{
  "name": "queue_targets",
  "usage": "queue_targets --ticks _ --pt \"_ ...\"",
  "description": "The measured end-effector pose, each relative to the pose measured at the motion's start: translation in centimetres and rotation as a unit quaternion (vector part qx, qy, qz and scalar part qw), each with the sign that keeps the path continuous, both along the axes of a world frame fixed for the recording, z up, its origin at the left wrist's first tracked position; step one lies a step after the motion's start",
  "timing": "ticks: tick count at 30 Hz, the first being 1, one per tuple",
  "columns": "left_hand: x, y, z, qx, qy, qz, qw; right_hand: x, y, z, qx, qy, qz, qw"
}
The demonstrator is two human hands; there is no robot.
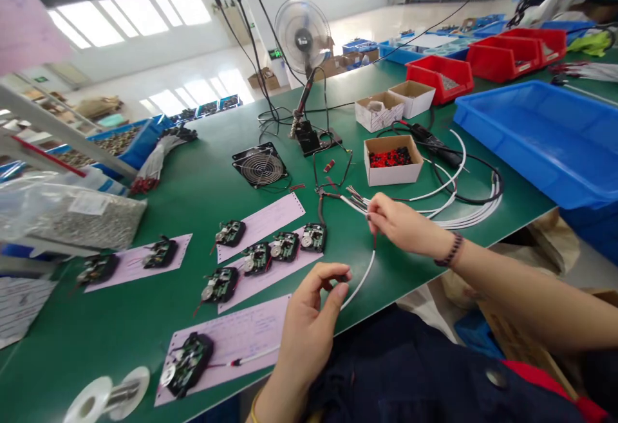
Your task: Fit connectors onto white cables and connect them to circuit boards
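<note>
My right hand point(398, 222) is closed, thumb and fingers pinching the thin red wire end of a white cable point(365, 276). From there the cable curves down behind my left hand point(313, 320). That hand is curled, with a small dark piece point(344, 277) between thumb and fingertip; its exact kind is too small to make out. At lower left, a circuit board in a black housing point(188, 364) lies on a pink paper sheet point(246, 326), with red and white leads running from it. More white cables point(476, 220) lie beyond my right wrist.
Several similar boards point(257, 258) rest on pink sheets. Behind stand a small fan point(261, 164), a soldering iron stand point(309, 138) and a carton of red and black parts point(393, 175). A blue tray point(541, 140) is at right, a solder spool point(109, 397) at front left.
</note>
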State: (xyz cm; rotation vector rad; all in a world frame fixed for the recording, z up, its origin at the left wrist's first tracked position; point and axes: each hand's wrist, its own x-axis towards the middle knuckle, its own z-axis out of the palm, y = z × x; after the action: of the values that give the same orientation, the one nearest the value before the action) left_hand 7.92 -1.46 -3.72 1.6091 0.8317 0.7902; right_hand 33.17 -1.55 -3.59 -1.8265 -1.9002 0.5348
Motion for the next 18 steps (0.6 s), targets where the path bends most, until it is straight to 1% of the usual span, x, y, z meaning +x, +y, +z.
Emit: queue_targets --ticks 1,2,4,6,8,12,14,18 --pt "-0.1 -0.1 0.1 -0.027 -0.027 0.009 0.999 0.1 -1.7 0.5 0.007 0.038 0.008 0.999" --pt "-0.1 -0.1 0.1 -0.056 -0.054 0.013 0.997 0.1 -3.6 1.0 0.027 0.119 0.014 0.992" --pt "-0.1 -0.2 0.1 -0.098 -0.105 0.006 0.990 -0.2 -7.2 1.4 0.050 0.216 0.002 0.975" --pt "0.0 -0.3 0.0 -0.117 -0.142 -0.002 0.983 -1.0 -10.1 1.4 0.022 0.270 -0.012 0.963" --pt "0.2 -0.3 -0.3 -0.139 -0.163 -0.004 0.977 -1.8 -11.8 1.1 -0.008 0.303 -0.032 0.952" --pt "0.5 -0.3 -0.6 -0.205 -0.188 -0.010 0.961 -2.4 -13.0 0.9 -0.026 0.353 -0.072 0.933" --pt "0.7 -0.4 -0.6 -0.211 -0.189 -0.010 0.959 -2.2 -13.1 1.0 -0.032 0.362 -0.079 0.928" --pt "0.7 -0.3 -0.6 -0.201 -0.189 -0.003 0.961 -1.9 -13.2 1.1 -0.050 0.355 -0.074 0.930"
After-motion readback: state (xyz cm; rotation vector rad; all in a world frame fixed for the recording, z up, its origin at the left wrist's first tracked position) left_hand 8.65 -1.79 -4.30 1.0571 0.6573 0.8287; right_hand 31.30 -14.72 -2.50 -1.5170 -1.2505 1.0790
